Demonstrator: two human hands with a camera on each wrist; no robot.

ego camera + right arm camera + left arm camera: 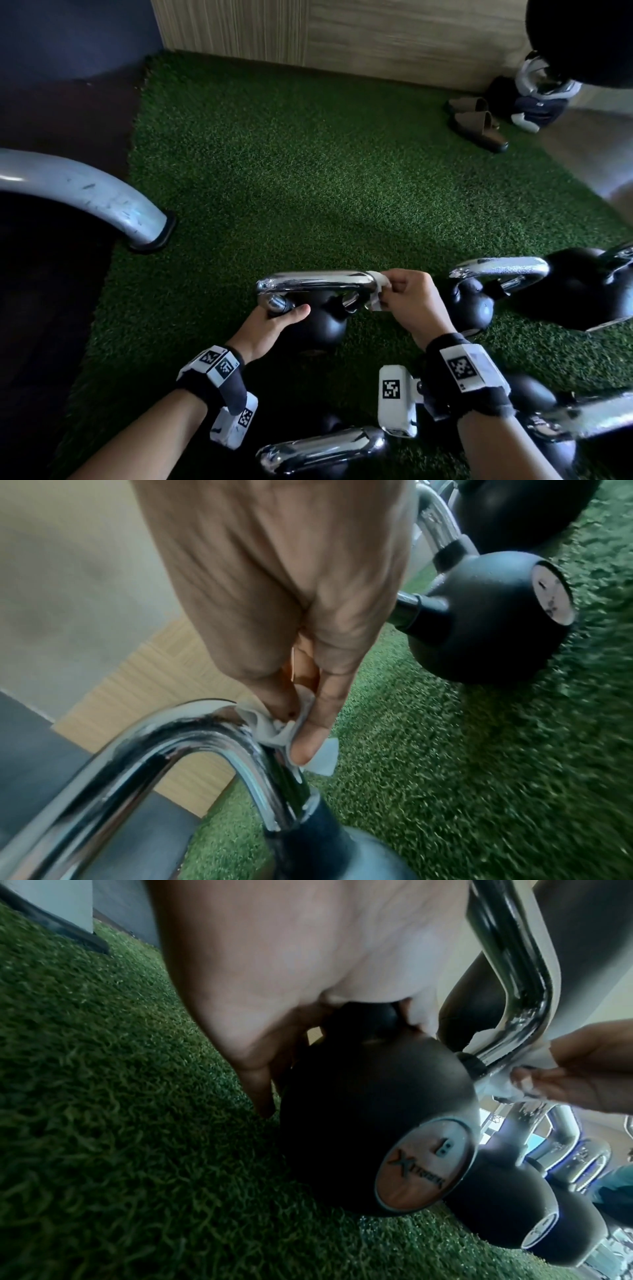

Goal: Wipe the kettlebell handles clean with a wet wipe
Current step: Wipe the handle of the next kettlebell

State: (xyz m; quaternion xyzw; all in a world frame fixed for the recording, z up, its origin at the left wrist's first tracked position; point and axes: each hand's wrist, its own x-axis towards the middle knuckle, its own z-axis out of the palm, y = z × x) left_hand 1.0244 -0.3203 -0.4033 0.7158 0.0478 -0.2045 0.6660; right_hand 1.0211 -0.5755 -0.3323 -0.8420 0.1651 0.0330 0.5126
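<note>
At the right-hand bend of the chrome handle, the right hand point(407, 301) makes its grip: thumb and fingertips pinch a small folded white wet wipe point(376, 291) against the metal, seen close in the right wrist view point(294, 731). From that grip the curved chrome handle point(315, 279) of the round black kettlebell point(322, 325) runs its long axis level toward 9 o'clock, so the unwiped length lies to the left of the wipe, with the right leg of the handle dropping toward 6 o'clock just below it. The left hand point(270, 325) holds the opposite end, fingers curled round the left leg where it meets the ball, likely steadying the weight on the green artificial turf floor point(308, 171). The right hand is plainly the nearer to the wiping work. Other black kettlebells with chrome handles point(500, 274) stand at 3 o'clock and lie toward 6 o'clock, their handles presumably left to do.
</note>
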